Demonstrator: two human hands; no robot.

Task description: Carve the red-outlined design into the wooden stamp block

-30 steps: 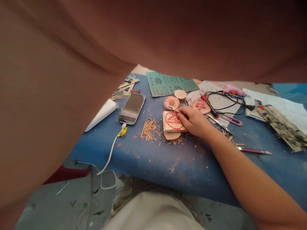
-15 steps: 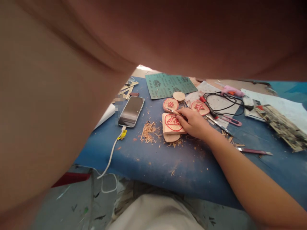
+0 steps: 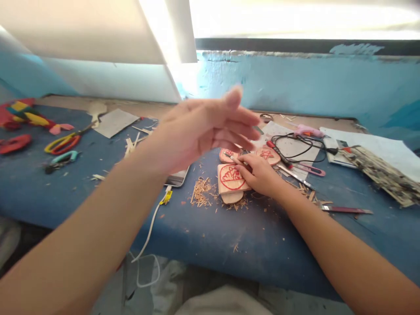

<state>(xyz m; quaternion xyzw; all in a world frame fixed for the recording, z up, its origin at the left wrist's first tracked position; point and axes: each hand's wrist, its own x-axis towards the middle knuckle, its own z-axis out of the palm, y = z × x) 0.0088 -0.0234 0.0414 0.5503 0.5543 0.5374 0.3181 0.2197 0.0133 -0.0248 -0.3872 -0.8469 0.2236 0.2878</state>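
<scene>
My left hand (image 3: 216, 127) is raised over the table, near the camera, slightly blurred. Its fingers are stretched out and nothing is in them. My right hand (image 3: 260, 175) rests at the right edge of a square wooden block (image 3: 229, 177) with a red drawing inside a red circle. Its fingers close around a slim carving tool (image 3: 233, 158) with a metal tip, which points up and left. Under the block, a pale wooden piece (image 3: 232, 197) sticks out. Behind lie two rounded wooden pieces, one with a red star (image 3: 266, 154) and one with a red flower (image 3: 226, 154), partly hidden.
Wood shavings (image 3: 201, 192) lie left of the block. A phone (image 3: 179, 178) with a white cable (image 3: 151, 223) is partly covered by my left arm. To the right are knives (image 3: 348, 210), a black cord (image 3: 302, 155), a pink glue gun (image 3: 306, 130) and bark (image 3: 383, 170). Scissors (image 3: 64, 143) lie left.
My left arm, which filled the upper view close to the camera, has come down and away, so the hand now shows. My right hand stays by the block with the carving tool.
</scene>
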